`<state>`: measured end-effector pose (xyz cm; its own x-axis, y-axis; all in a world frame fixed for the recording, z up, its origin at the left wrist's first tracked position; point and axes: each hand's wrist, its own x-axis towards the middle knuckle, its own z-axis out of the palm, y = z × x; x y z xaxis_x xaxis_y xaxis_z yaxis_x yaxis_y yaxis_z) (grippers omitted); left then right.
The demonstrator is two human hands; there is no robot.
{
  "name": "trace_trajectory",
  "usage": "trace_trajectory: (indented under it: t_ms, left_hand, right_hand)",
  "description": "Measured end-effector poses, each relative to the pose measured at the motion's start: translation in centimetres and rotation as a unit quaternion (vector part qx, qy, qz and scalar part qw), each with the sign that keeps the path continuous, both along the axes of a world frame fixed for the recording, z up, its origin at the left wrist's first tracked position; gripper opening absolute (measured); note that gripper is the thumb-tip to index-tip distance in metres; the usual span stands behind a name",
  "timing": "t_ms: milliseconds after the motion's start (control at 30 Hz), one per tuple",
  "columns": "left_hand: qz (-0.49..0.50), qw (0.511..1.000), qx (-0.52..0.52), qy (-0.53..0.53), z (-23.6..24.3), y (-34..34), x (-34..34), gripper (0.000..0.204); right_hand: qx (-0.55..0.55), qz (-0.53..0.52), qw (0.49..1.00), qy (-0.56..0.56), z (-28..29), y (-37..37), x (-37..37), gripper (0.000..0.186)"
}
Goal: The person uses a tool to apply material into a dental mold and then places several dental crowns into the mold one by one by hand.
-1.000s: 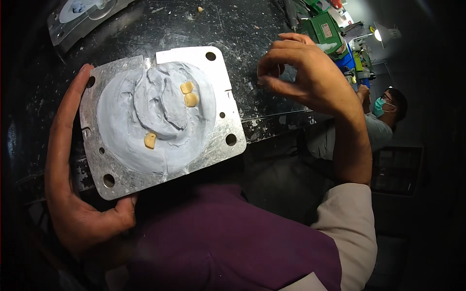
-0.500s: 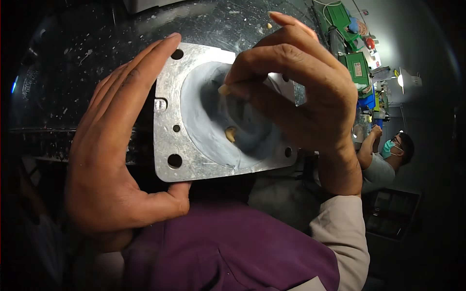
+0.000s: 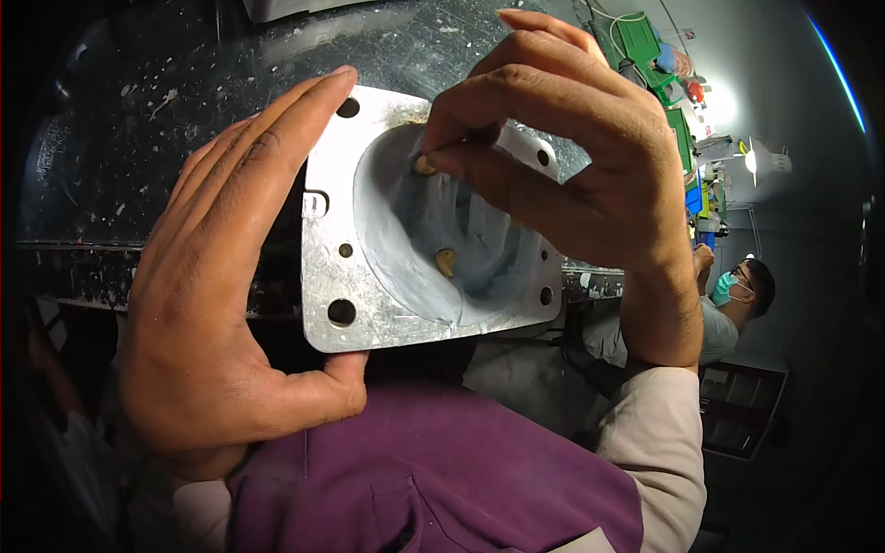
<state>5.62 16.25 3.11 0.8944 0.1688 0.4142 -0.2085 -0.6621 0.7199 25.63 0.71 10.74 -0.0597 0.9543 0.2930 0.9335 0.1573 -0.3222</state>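
Observation:
A silvery metal plate (image 3: pixel 324 263) with round holes at its corners surrounds a deep cup-like hollow lined in smooth grey material (image 3: pixel 383 253). My left hand (image 3: pixel 217 286) grips the plate's left side, fingers along the far edge and thumb beneath the near one. Over the hollow, thumb and forefinger of my right hand (image 3: pixel 590 138) pinch a small tan lump (image 3: pixel 424 166) at the far left inner wall; whether it touches the wall I cannot tell. A second tan lump (image 3: pixel 445 262), curved in shape, sits lower in the hollow. My right hand hides part of the far right rim.
The dark, white-flecked workbench (image 3: pixel 120 157) lies behind and under the plate. To the right are green bins (image 3: pixel 638 39), a blue bin (image 3: pixel 694 201) and a lit lamp (image 3: pixel 751 160). A masked person (image 3: pixel 728 309) sits there. A pale flat object (image 3: pixel 295 7) lies at the far edge.
The plate and both hands appear slightly shifted in the view. My right hand still pinches its tan lump near the far left wall, and the other lump stays in the hollow.

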Motion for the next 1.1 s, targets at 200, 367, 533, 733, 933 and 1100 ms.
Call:
trace_trajectory:
  t_ms: [200, 367, 533, 733, 933, 1100]
  left_hand:
    - [0.002, 1.0, 0.005, 0.012, 0.1, 0.1, -0.1, 0.113]
    - [-0.013, 1.0, 0.017, 0.016, 0.2, 0.3, -0.1, 0.116]
    - [-0.019, 0.999, 0.029, 0.03, 0.3, 0.5, -0.1, 0.117]
    - [-0.019, 0.999, 0.027, 0.027, 0.1, 0.4, -0.1, 0.118]
    - [-0.01, 0.999, 0.012, 0.035, 0.1, 0.2, -0.2, 0.118]
    - [-0.01, 1.0, 0.004, 0.03, 0.0, 0.0, -0.2, 0.117]
  right_hand:
    - [-0.008, 0.012, 1.0, 0.002, 0.3, 0.2, 0.0, 0.022]
    - [-0.015, 0.018, 1.0, 0.001, 0.5, 0.4, 0.1, 0.021]
    - [-0.019, 0.021, 1.0, 0.002, 0.7, 0.5, 0.0, 0.02]
    - [-0.021, 0.026, 0.999, 0.004, 0.8, 0.6, 0.1, 0.019]
    - [-0.025, 0.035, 0.999, 0.011, 0.9, 0.6, 0.2, 0.017]
    - [-0.031, 0.042, 0.999, 0.017, 1.2, 0.8, 0.3, 0.017]
